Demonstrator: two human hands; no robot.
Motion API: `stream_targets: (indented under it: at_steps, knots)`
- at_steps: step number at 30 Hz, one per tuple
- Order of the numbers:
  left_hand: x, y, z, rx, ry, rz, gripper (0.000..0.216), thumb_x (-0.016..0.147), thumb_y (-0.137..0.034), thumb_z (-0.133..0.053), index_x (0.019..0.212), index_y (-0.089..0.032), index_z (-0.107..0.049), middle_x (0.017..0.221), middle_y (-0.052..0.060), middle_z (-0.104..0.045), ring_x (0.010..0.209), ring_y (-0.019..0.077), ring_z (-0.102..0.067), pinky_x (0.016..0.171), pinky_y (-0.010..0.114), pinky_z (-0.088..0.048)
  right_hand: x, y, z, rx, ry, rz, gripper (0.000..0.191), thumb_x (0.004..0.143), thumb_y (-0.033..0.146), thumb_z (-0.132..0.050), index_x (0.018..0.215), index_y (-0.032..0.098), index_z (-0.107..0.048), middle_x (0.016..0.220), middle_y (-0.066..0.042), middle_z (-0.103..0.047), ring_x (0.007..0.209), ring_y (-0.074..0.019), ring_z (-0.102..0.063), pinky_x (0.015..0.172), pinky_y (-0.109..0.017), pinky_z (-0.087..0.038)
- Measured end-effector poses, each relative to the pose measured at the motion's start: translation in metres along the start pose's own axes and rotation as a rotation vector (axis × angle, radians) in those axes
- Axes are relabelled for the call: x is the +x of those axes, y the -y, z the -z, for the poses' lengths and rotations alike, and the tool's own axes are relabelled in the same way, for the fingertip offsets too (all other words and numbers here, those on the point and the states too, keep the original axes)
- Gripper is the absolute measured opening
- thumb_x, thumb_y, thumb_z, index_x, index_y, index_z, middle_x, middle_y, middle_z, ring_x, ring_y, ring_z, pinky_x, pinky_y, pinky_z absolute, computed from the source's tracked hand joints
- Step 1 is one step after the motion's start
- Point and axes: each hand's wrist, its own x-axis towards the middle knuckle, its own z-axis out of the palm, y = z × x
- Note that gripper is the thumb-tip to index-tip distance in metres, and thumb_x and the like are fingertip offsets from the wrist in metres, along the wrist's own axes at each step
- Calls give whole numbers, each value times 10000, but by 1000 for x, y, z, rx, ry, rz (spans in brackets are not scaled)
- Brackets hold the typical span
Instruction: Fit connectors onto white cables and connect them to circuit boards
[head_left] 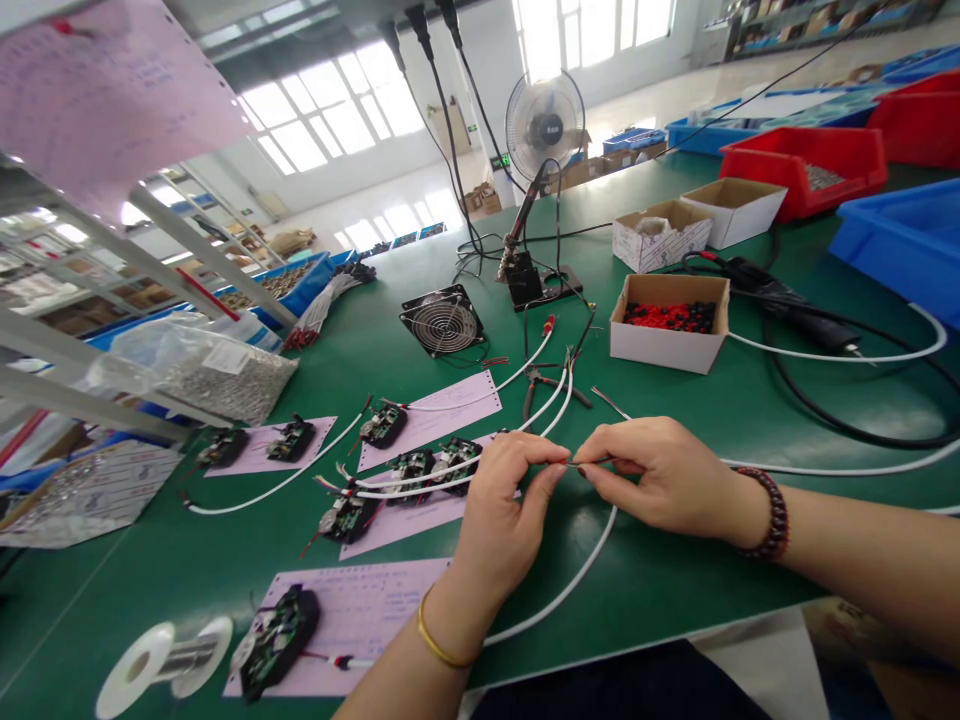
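Note:
My left hand (504, 505), with a gold bangle at its wrist, pinches a thin wire (574, 464) between thumb and forefinger. Opposite it, my right hand (660, 475) is closed in a pinch on the same short stretch of wire, the fingertips almost meeting. A white cable (581, 573) curves up from below to the right fingers; its end is hidden by them. Left of my hands, small black-cased circuit boards (352, 515) lie on pink paper sheets (442, 515). Nearer the front edge, a larger-looking board (279, 640) has a white cable joined to it.
Beyond my hands lie pliers (534, 385), a soldering iron (525, 215) in its stand and a small metal-grilled fan (444, 322). To the right are a box of red and black parts (669, 345) and a black power tool (787, 305). A solder spool (161, 662) sits front left.

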Motion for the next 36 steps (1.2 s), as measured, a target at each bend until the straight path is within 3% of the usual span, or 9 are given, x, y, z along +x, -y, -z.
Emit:
stream_targets:
  at_steps: [4,7,11,16,19,22,25,29,36]
  knots:
    - [0,0,-1,-56,20,12,98,967,-132,-624,979,-216,-673,937,26,-687,899,194,-628,843,324,-461,-1,0,0,-40,-15,27,127,982,206,-579,985,188,-706,829,-3,-745,651,-115,-621,640,-231,-436]
    - [-1,0,-1,-33,29,0,95,965,-131,-625,982,-216,-663,927,25,-684,878,194,-621,821,328,-458,-1,0,1,-31,47,-38,116,1005,249,-558,1015,202,-664,804,-4,-721,639,-135,-615,621,-253,-420]
    - [0,1,1,174,45,-89,69,977,-161,-638,993,-223,-664,946,31,-701,921,221,-612,856,366,-423,-1,1,3,71,162,-153,115,975,239,-483,1081,196,-495,814,-14,-646,617,-155,-572,601,-271,-421]
    - [0,3,-3,382,132,-199,68,995,-173,-636,990,-222,-684,987,33,-713,957,235,-577,869,372,-389,-1,1,-2,101,243,-116,200,936,113,-380,1111,203,-409,859,-40,-611,714,-196,-593,677,-308,-467]
    - [1,7,-1,448,142,-199,99,1015,-196,-608,945,-208,-677,904,35,-692,903,236,-559,810,372,-376,0,-1,-3,95,291,-142,223,954,125,-421,1168,186,-420,913,-64,-641,791,-211,-636,710,-312,-483]
    - [3,13,7,524,66,-138,130,1021,-216,-598,922,-208,-682,846,34,-664,879,241,-556,790,377,-357,2,-8,2,50,290,-244,240,963,156,-512,1199,177,-472,906,-46,-662,780,-197,-636,706,-297,-469]
    - [6,17,14,534,52,-102,127,1019,-223,-600,932,-213,-692,848,34,-667,884,246,-564,801,378,-354,5,-19,8,30,264,-315,65,989,185,-547,1050,190,-568,902,-36,-685,782,-185,-634,711,-286,-461]
    - [5,17,11,510,116,-109,116,1021,-218,-600,955,-215,-695,890,36,-694,909,246,-580,803,377,-352,7,-25,8,38,260,-283,84,1005,203,-579,947,194,-640,923,-33,-718,817,-181,-653,738,-278,-467]
    - [2,16,4,445,123,-103,61,1006,-185,-633,1048,-205,-673,925,24,-698,922,235,-578,818,368,-360,4,-18,4,-9,265,-239,135,1005,218,-578,1107,186,-659,831,-14,-704,704,-172,-634,673,-270,-427]
